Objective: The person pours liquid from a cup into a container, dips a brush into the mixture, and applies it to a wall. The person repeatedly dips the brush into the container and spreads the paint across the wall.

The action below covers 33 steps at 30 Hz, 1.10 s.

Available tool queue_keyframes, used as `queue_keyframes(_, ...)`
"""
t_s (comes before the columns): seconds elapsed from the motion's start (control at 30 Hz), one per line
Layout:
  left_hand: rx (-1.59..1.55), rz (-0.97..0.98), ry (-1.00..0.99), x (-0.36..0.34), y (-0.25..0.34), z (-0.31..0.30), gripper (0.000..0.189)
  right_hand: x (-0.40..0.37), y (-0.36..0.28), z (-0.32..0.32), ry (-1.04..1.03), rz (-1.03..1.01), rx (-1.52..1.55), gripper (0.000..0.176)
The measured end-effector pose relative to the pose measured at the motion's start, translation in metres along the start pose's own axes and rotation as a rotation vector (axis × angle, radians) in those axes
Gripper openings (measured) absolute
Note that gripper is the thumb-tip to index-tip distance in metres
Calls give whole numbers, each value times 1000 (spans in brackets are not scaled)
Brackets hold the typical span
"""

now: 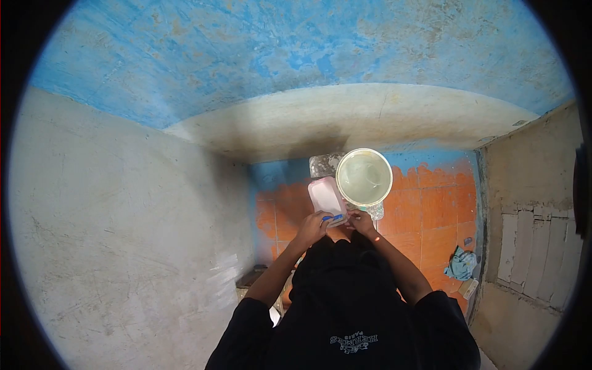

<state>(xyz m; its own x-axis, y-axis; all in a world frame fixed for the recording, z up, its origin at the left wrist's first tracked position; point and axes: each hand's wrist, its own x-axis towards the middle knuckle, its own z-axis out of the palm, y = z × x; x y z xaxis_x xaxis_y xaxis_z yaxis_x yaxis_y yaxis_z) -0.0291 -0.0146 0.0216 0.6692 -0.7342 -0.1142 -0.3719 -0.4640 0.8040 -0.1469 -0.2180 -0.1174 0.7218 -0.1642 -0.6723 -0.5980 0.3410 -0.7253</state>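
Observation:
A shallow pale pink plastic container is held out low in front of my body, its inside facing up. My left hand grips its near left edge, with the fingers bent over the rim. Along that near edge, by the left fingertips, lies a narrow blue piece. My right hand is closed at the container's near right corner, fingertips pinched together there. Just beyond the right hand stands a round white bucket with water in it, close beside the container.
A worn, speckled slab lies under and behind the bucket on the orange tiled floor. Crumpled light-blue cloth and a small pale box lie by the right wall. Walls enclose the left, back and right sides.

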Motion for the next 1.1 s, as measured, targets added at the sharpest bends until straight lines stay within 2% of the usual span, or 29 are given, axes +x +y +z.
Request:
queue_keyframes(0.07,-6,-30,-45,4,-5,8,20,2,2,-1,2,-6,7,24)
queue_keyframes(0.27,43,-1,5,27,-11,10,19,-5,-9,2,14,11,-12,23)
queue_keyframes(0.47,88,-35,127,44,-22,0,20,-5,-7,2,17,2,0,24)
queue_keyframes(0.77,189,33,257,54,-10,-21,23,-3,-5,0,6,10,-10,25)
queue_keyframes(0.97,282,56,122,49,-24,-6,28,-5,-8,1,9,18,31,25)
queue_keyframes(1.1,292,158,85,33,-38,11,31,-2,-5,1,-6,14,26,24)
